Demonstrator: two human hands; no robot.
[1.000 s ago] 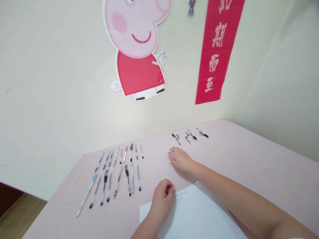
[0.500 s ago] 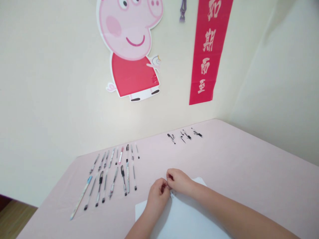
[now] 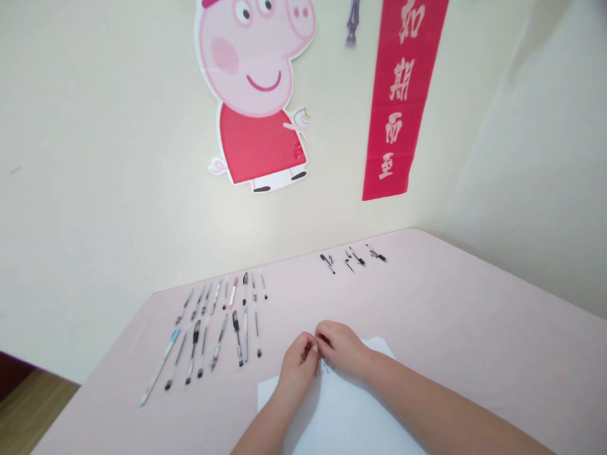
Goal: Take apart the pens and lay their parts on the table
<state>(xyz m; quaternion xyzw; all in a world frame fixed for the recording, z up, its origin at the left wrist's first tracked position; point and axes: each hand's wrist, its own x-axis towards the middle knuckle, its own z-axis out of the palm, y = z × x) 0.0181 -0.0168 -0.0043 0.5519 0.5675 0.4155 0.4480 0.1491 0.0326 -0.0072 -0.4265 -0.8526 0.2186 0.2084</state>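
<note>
My left hand (image 3: 296,366) and my right hand (image 3: 342,346) meet fingertip to fingertip above the top edge of a white sheet of paper (image 3: 346,420). Both are curled into a pinch around something small that I cannot make out. Faint marks show on the paper just under the fingers. To the left, several pens (image 3: 215,328) lie in two rows on the pink table (image 3: 474,328). Small dark pen parts (image 3: 353,258) sit apart near the far edge.
The table butts against a cream wall bearing a pink cartoon pig cut-out (image 3: 258,95) and a red banner with white characters (image 3: 398,95). A second wall closes the right side. Wooden floor (image 3: 28,417) shows past the table's left edge.
My right hand drew back from the far middle of the table and joined my left hand at the paper's top edge. The view has shifted slightly.
</note>
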